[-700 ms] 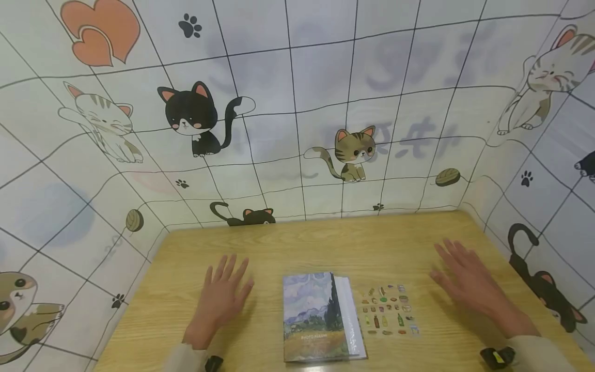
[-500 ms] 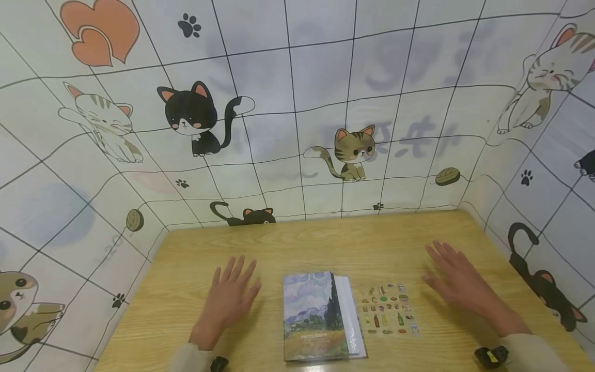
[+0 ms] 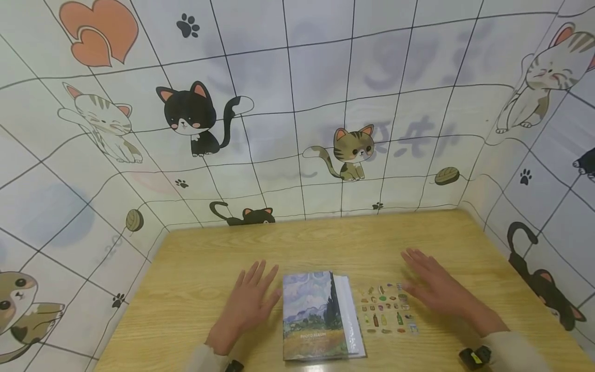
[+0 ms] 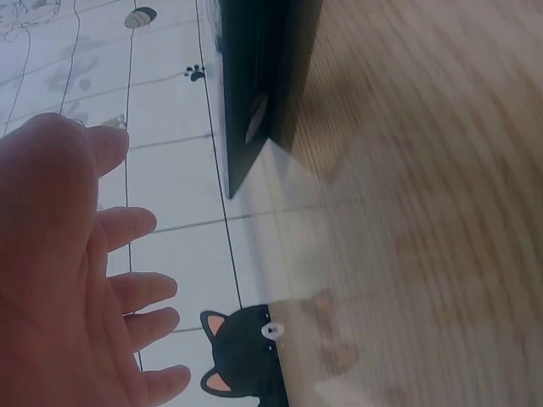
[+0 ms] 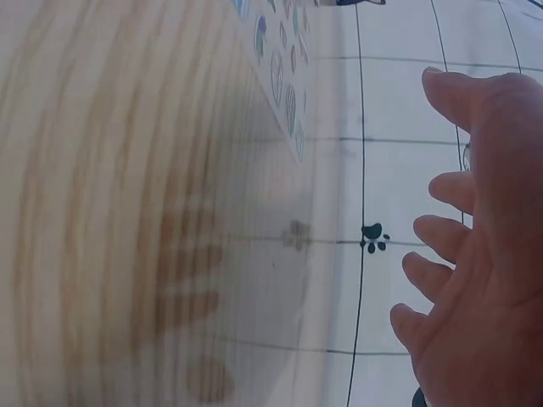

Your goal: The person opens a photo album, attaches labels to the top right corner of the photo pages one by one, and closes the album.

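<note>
Fingers (image 3: 259,274) outstretched, left hand (image 3: 248,304) and right hand (image 3: 439,290) flank photo album (image 3: 312,312) and printed sheet (image 3: 389,313), cat-print wall (image 3: 321,77) behind the table (image 3: 321,243).

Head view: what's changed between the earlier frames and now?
Both hands moved inward. The left hand shifted right, toward the photo album; the right hand shifted left, toward the sticker sheet. Nothing was taken hold of or let go. Album and sheet stayed where they lay on the table.
</note>
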Tool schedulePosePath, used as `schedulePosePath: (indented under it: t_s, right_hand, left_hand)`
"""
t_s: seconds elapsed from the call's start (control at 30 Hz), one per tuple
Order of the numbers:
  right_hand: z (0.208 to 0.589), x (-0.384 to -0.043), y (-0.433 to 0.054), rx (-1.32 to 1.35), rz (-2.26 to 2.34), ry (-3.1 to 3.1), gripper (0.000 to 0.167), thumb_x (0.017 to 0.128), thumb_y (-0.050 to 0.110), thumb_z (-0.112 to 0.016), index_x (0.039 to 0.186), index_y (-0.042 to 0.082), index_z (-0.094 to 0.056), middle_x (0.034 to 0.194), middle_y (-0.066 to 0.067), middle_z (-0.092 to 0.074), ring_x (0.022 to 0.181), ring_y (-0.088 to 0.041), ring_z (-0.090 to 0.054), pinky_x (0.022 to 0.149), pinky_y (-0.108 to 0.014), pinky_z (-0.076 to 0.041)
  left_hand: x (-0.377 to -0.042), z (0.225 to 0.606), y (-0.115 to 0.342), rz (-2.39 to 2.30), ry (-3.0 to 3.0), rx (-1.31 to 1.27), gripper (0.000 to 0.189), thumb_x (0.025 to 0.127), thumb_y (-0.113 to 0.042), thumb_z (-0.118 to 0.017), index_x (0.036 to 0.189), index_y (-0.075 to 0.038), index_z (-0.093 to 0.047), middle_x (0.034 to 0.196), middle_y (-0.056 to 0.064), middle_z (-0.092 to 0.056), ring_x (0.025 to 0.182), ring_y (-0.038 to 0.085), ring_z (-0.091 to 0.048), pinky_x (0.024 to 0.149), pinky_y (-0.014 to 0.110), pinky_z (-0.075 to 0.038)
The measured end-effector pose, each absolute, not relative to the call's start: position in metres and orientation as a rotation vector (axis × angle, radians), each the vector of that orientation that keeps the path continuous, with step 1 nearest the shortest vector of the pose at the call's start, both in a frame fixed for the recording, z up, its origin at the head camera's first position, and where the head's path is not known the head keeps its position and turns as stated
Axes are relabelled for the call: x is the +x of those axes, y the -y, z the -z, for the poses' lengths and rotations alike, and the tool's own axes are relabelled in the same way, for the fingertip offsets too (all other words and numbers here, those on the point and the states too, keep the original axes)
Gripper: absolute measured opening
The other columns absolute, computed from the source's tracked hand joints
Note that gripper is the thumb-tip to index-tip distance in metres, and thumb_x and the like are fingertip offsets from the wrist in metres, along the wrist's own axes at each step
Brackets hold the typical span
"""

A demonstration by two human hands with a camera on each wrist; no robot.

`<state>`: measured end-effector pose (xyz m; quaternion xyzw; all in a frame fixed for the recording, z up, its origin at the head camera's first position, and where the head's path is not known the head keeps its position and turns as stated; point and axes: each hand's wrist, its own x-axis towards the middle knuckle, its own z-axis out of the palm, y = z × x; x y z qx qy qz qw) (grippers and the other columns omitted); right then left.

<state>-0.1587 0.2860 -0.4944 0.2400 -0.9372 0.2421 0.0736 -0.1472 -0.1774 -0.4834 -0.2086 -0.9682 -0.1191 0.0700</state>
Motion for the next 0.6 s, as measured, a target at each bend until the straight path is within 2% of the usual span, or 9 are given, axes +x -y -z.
schedulePosePath:
  t_s: [0.27,0.4,0.5,0.6]
  right_hand:
    - [0.492,-0.154,-0.263,0.815,-0.715,2.81,0.07,0.094,0.029,-0.068,0.15,0.0,-0.038,0.155,-0.025,-0.034,0.139,-0.048,-0.033,0.11,-0.007,0.009]
    - [0.492,-0.153,-0.253,0.841,-0.719,2.825,0.072,0.093,0.032,-0.068,0.151,0.003,-0.038,0.155,-0.022,-0.035,0.138,-0.049,-0.034,0.112,-0.008,0.006]
    - [0.495,-0.153,-0.246,0.837,-0.738,2.865,0.074,0.093,0.037,-0.068,0.154,0.009,-0.036,0.158,-0.017,-0.033,0.141,-0.047,-0.032,0.122,-0.032,-0.01]
    - [0.497,-0.153,-0.241,0.864,-0.745,2.872,0.076,0.092,0.038,-0.069,0.154,0.011,-0.035,0.159,-0.015,-0.032,0.142,-0.046,-0.031,0.114,-0.058,-0.026]
  left_hand:
    - [-0.14,0.48,0.158,0.396,2.936,-0.691,0.056,0.102,-0.044,-0.047,0.15,-0.015,-0.044,0.156,0.02,-0.035,0.146,0.04,-0.03,0.115,0.063,-0.024]
    - [-0.138,0.478,0.149,0.401,2.954,-0.726,0.056,0.102,-0.045,-0.045,0.15,-0.015,-0.044,0.156,0.021,-0.035,0.146,0.039,-0.03,0.115,0.063,-0.024]
    - [-0.136,0.478,0.144,0.408,2.96,-0.744,0.056,0.103,-0.046,-0.044,0.15,-0.015,-0.044,0.156,0.02,-0.035,0.146,0.038,-0.029,0.115,0.062,-0.024]
    - [-0.133,0.479,0.14,0.411,2.962,-0.755,0.057,0.102,-0.047,-0.043,0.15,-0.016,-0.044,0.157,0.018,-0.035,0.146,0.037,-0.029,0.115,0.061,-0.025]
